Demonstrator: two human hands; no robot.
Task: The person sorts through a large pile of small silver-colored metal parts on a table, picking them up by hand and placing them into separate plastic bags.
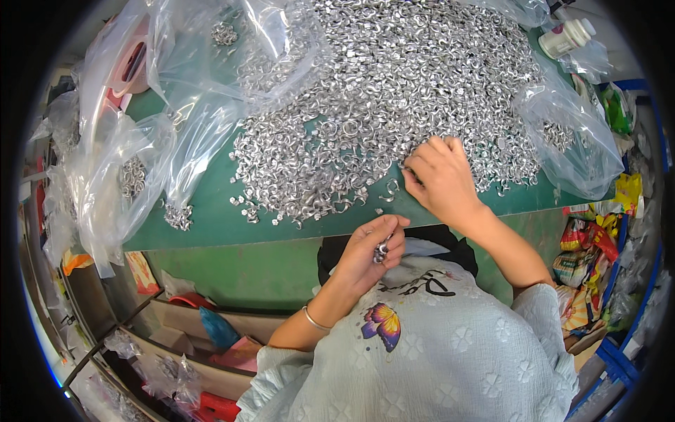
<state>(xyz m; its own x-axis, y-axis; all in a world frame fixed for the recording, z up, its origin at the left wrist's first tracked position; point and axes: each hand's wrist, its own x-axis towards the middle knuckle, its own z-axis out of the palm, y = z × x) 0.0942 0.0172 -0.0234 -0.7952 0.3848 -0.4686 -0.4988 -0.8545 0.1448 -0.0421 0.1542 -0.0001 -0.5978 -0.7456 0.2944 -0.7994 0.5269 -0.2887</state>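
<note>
Green table [211, 218]: metal pieces [382, 251] pinched between left hand [373, 250] fingers.

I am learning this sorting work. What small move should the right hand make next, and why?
Probably pinch one ring and lift it toward the left hand. The right hand rests fingers-down on the edge of the ring pile, while the left already holds a few rings near the body.

left hand [369, 250] holds metal rings [382, 250]; right hand [439, 179] touches ring pile [380, 91].

A heap of metal rings [394, 91] lies on the table [211, 218]; plastic bags [119, 176] sit at nine o'clock of it, a bottle [566, 36] at two o'clock.
</note>
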